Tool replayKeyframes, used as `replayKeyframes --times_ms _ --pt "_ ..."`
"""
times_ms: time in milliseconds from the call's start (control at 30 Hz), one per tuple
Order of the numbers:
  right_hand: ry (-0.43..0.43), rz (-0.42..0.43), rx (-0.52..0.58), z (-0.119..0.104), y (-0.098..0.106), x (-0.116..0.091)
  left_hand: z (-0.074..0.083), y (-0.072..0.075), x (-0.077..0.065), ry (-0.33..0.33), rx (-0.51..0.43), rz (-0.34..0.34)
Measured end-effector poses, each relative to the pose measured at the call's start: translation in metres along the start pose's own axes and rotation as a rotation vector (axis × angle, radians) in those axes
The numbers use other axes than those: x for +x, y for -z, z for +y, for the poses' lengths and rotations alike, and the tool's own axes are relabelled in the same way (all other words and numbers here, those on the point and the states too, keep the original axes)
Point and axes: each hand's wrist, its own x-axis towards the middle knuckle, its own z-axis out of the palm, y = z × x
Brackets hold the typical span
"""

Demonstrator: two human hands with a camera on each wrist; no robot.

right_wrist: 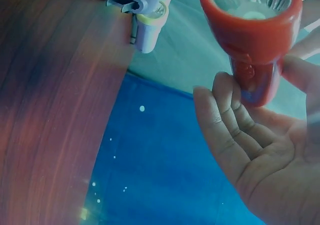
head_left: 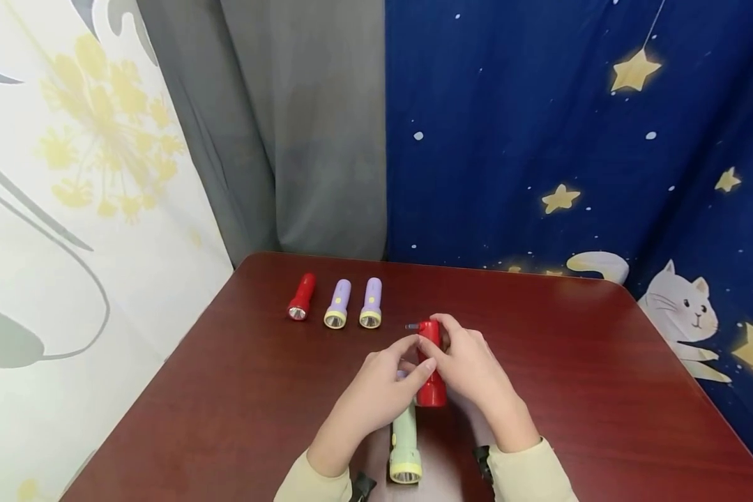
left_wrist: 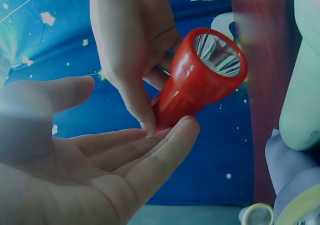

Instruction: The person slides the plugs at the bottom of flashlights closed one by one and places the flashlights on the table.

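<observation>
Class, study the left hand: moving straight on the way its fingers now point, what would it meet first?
The left hand would most likely meet the red flashlight first, right at its fingertips; depth makes actual contact hard to confirm.

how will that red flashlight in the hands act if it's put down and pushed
The red flashlight looks glossy and hard, so it will probably stay stiff and may feel slippery. Its round barrel could roll if laid sideways, though the piece jutting out might stop a full turn.
</observation>
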Motion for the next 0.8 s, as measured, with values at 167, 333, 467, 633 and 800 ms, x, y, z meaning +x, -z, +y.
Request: replayKeyframes --times_ms 167,333,467,633,800 --pt "-0.002 0.035 -0.013 -0.004 -0.001 -0.002 0.001 0.001 0.003 -0.008 -0.017 0.009" --pt "0.048 0.045 -0.047 -0.006 -0.004 -0.003 0.000 0.002 0.002 0.010 -0.059 0.024" --pt "0.064 0.041 -0.048 -0.008 -0.004 -0.004 0.000 0.002 0.001 0.024 -0.076 0.039" --pt "0.083 0.028 -0.035 -0.011 -0.002 -0.005 0.000 0.003 0.002 0.012 -0.078 0.042" --pt "0.091 0.018 -0.012 -0.014 0.002 -0.009 -0.002 0.004 0.004 0.004 -0.086 0.052"
